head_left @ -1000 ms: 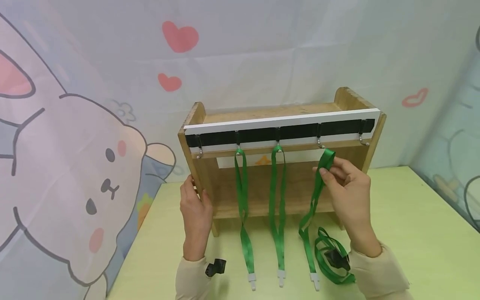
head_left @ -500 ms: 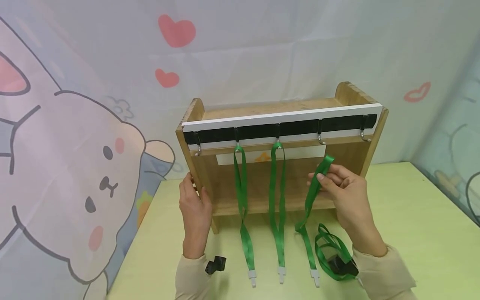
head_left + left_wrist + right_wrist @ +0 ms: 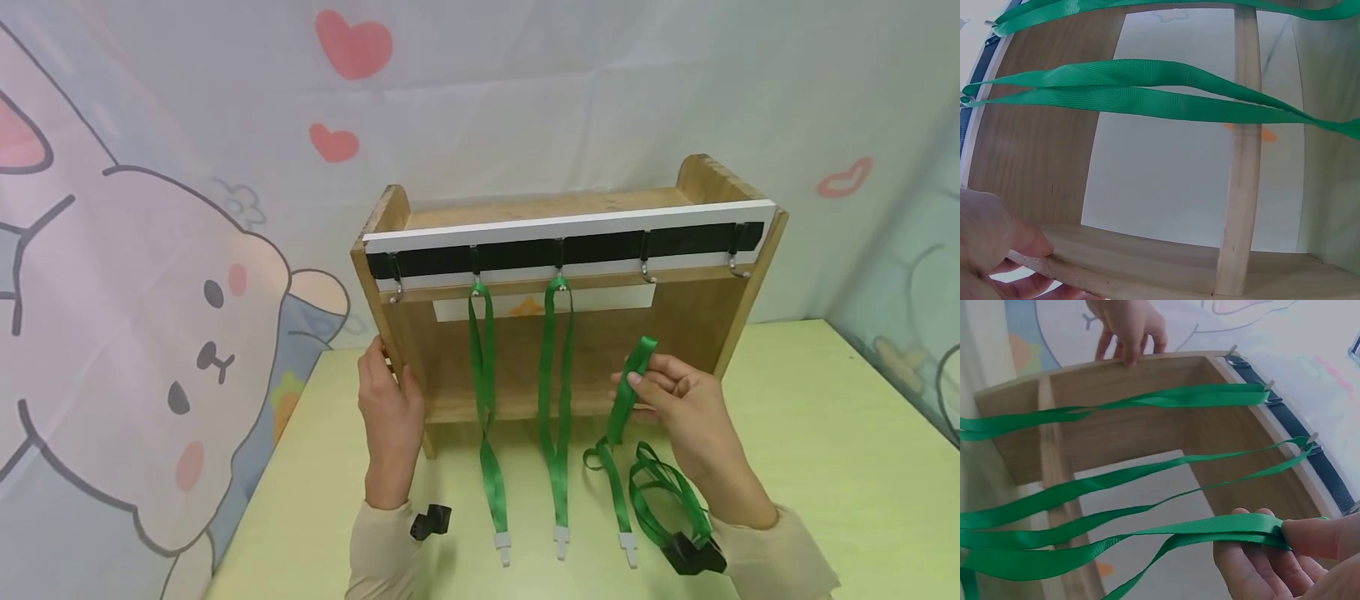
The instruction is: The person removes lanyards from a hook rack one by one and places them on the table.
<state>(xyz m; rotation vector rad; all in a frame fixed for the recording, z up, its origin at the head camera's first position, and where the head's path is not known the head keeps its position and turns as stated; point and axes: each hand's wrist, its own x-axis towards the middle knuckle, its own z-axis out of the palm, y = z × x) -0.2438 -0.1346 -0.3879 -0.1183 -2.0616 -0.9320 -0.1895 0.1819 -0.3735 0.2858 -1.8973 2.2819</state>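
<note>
My left hand (image 3: pixel 390 421) grips the left side panel of a small wooden shelf (image 3: pixel 517 354), thumb inside and fingers outside in the left wrist view. Between thumb and fingers, my right hand (image 3: pixel 690 417) pinches the folded upper loop of a green lanyard (image 3: pixel 624 408). That loop is below the fourth metal hook (image 3: pixel 648 273) and apart from it; the strap sags to a white clip (image 3: pixel 628 550) low over the table. Two more green lanyards, one at left (image 3: pixel 490 467) and one in the middle (image 3: pixel 557 467), hang from the second and third hooks.
A coiled green lanyard (image 3: pixel 645 508) lies on the pale green table (image 3: pixel 825 467), partly behind the right wrist's black camera (image 3: pixel 693 554). The outer hooks, far left (image 3: pixel 397 292) and far right (image 3: pixel 738 268), hold nothing. A printed cloth backdrop (image 3: pixel 600 125) stands behind.
My right hand has lowered the lanyard loop down and slightly left, away from the fourth hook, and its strap has slackened into a bend. My left hand keeps its grip on the panel.
</note>
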